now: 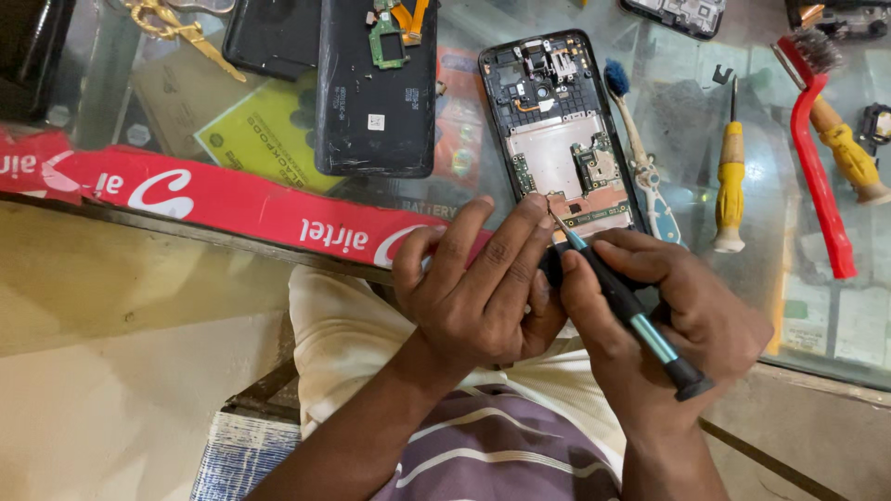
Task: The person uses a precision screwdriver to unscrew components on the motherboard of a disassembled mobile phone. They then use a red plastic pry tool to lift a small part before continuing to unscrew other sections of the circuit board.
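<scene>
An opened phone (557,130) lies on the glass counter with its back off and its circuit board showing. My right hand (677,325) grips a slim black and teal screwdriver (631,311), its tip resting at the phone's lower board. My left hand (473,288) sits at the phone's near end, with fingertips pressed beside the screwdriver tip. The phone's bottom edge is hidden under both hands.
A black back cover (376,102) with a small green board lies to the left. Right of the phone are a blue-bristled toothbrush (636,148), a yellow-handled screwdriver (731,186) and a red brush (817,158). Gold scissors (176,28) lie far left. A red strip (213,195) edges the counter.
</scene>
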